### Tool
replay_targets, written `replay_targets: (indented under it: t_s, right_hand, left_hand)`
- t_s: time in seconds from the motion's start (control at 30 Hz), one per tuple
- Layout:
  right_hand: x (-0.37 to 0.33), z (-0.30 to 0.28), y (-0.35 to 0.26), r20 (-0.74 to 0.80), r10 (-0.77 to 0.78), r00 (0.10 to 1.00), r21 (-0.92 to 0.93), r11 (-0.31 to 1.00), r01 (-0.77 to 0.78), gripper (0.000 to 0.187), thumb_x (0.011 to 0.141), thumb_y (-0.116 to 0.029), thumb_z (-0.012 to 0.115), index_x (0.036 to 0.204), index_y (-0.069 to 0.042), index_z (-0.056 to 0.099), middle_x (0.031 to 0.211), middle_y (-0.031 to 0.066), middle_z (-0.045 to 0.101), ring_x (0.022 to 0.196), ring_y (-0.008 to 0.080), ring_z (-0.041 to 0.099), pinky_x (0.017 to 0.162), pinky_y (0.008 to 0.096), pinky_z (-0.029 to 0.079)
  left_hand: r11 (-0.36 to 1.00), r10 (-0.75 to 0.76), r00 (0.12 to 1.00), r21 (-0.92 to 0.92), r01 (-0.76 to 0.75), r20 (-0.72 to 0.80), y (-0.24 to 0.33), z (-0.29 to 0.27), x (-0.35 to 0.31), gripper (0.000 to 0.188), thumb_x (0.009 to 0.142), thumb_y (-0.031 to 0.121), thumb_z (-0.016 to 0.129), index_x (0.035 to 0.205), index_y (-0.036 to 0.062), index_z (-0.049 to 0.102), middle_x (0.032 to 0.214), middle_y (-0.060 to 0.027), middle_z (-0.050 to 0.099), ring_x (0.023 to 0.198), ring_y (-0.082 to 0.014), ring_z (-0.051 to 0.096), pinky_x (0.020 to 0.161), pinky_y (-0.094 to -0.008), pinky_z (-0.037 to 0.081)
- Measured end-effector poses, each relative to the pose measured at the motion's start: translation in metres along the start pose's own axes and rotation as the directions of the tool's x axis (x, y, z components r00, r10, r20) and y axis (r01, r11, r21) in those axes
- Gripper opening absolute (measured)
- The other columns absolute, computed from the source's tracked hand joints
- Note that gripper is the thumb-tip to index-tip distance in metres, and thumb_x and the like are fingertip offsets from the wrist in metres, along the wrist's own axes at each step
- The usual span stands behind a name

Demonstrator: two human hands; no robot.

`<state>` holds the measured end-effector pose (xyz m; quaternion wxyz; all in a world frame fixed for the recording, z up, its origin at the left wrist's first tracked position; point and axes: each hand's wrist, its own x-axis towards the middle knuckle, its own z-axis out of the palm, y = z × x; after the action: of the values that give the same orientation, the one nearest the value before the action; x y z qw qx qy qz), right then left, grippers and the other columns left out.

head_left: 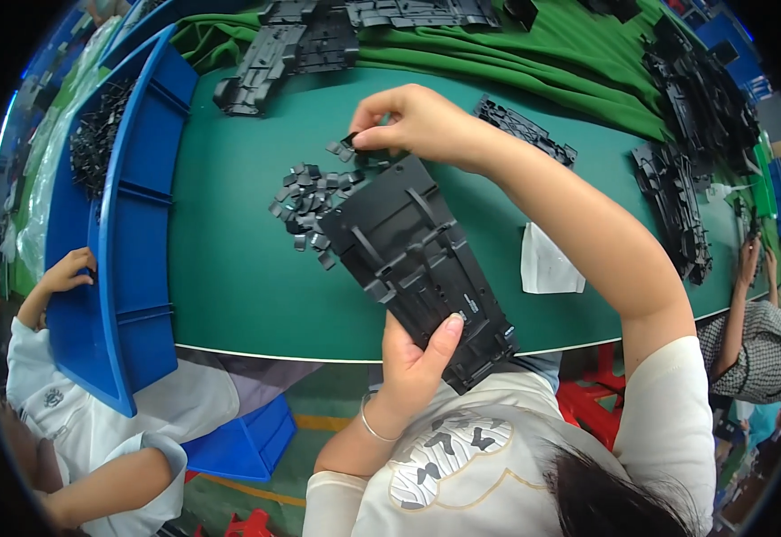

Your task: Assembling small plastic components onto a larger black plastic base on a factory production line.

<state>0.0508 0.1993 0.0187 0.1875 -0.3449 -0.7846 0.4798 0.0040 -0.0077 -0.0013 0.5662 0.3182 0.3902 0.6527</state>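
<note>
Right hand (417, 123): fingers pinched on a small black clip (348, 140) beside the clip pile (305, 199). Left hand (415, 362): thumb over the near end of the black moulded part (408, 255), held slanting across the edge of the tabletop (238, 277). A light pinch and a steady lower grip should serve best. The part hides the left fingers; the clip's outline is indistinct.

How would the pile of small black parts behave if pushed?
The small black parts would probably scatter, lying loose together. Each is likely light, given its tiny size. Their angular shapes suggest sliding rather than rolling on the green tabletop.
</note>
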Motion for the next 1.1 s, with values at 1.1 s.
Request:
replay_targets:
  t_s: [1.1]
  right_hand:
    - [-0.205,-0.044,-0.013,-0.264,0.335,0.904,0.399,0.892,-0.214,0.011,0.073,-0.004,0.058,0.077,-0.001,0.048,0.066,0.0047,0.053,0.054,0.0082,0.051,0.047,0.0185,0.041]
  left_hand:
    - [1.0,-0.004,0.996,0.015,0.006,-0.089,-0.004,0.005,0.002,0.036,0.077,0.001,0.049,0.109,0.0,0.036,0.098,-0.006,0.047,0.086,-0.0106,0.045,0.08,-0.0249,0.037]
